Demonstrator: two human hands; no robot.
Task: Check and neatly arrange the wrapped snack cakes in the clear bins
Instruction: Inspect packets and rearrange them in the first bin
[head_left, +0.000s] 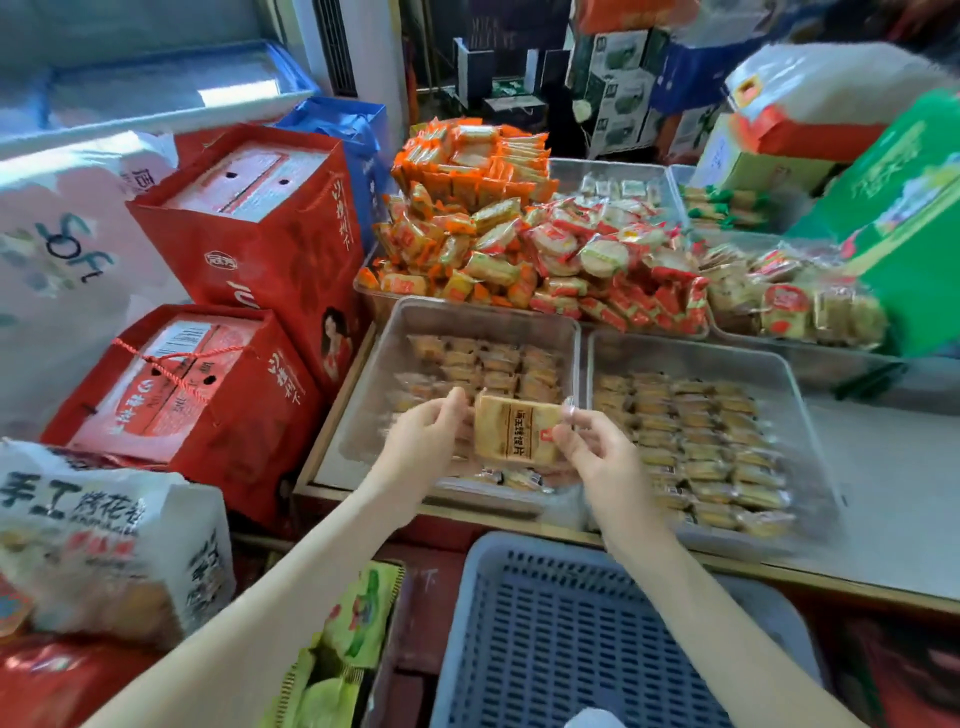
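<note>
Both my hands hold one wrapped snack cake (514, 434), a pale square pack with a dark printed band, lifted above the left clear bin (379, 358). My left hand (426, 441) pinches its left edge and my right hand (597, 452) pinches its right edge. Below it, the left bin holds several rows of small wrapped cakes (493, 364). The right clear bin (779, 374) is packed with neat rows of the same brownish cakes (696, 447).
Behind the bins lie heaps of orange packs (467, 187) and red-white packs (613, 260) in further bins. Red gift bags (249, 223) stand at the left. A blue-grey slotted basket (571, 623) sits in front of me. Green boxes (904, 223) stand at the right.
</note>
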